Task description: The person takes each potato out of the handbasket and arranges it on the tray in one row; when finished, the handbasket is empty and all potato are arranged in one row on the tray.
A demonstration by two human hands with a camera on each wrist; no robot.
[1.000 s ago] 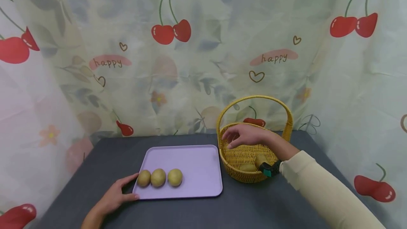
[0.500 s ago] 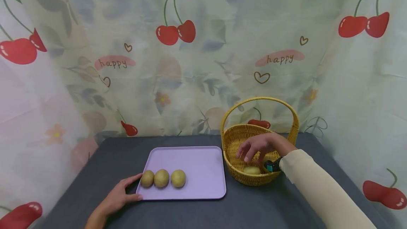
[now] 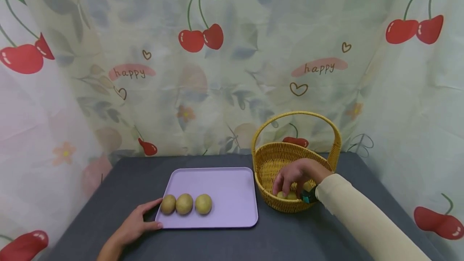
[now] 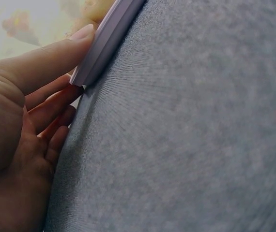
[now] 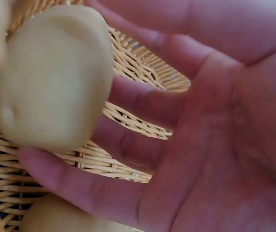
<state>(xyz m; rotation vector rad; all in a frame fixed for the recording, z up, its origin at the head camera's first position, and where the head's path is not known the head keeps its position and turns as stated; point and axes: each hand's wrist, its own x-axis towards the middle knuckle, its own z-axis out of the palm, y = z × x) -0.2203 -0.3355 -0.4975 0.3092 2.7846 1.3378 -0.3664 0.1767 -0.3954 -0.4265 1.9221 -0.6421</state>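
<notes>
My left hand touches the left end of the lilac tray, its thumb at the front corner and its index finger on the left edge. Three potatoes stand in a row in the tray: a brownish potato, a middle potato and a paler potato. Inside the yellow wicker basket, my right hand reaches down with curled fingers. The right wrist view shows those fingers around a potato, the thumb partly out of frame. Another potato lies below it.
The basket's tall arched handle rises above the right hand. A dark grey cloth covers the table. Behind and at both sides hangs a cherry-print curtain.
My right hand has moved from above the basket's left side down and to the right, onto a potato inside. The left hand stays at the tray. The head view has shifted slightly.
</notes>
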